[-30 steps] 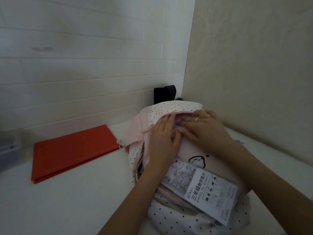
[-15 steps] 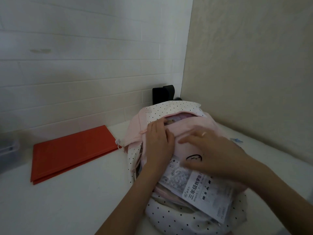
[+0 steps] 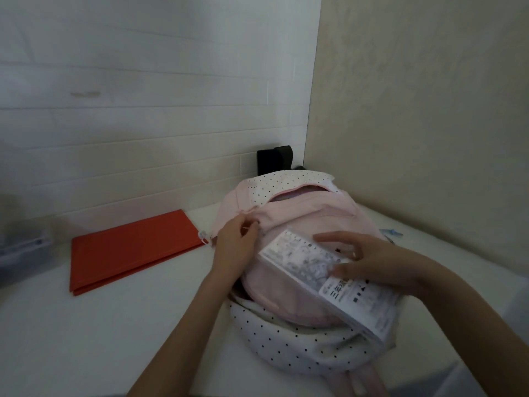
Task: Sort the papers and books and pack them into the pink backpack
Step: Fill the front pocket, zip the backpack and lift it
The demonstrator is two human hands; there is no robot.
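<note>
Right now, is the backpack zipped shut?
No, open. The backpack has a gap at its top, with something pink showing inside.

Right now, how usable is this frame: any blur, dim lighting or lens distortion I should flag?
Head view: dim, flat light with a bluish cast; left edge darkest, the container there a smear. Wide-angle bend curves the wall lines. Right hand fingers motion-blurred over the printed packet; left hand at the pink backpack slightly sharper. Packet text only partly legible. No glare.
</note>
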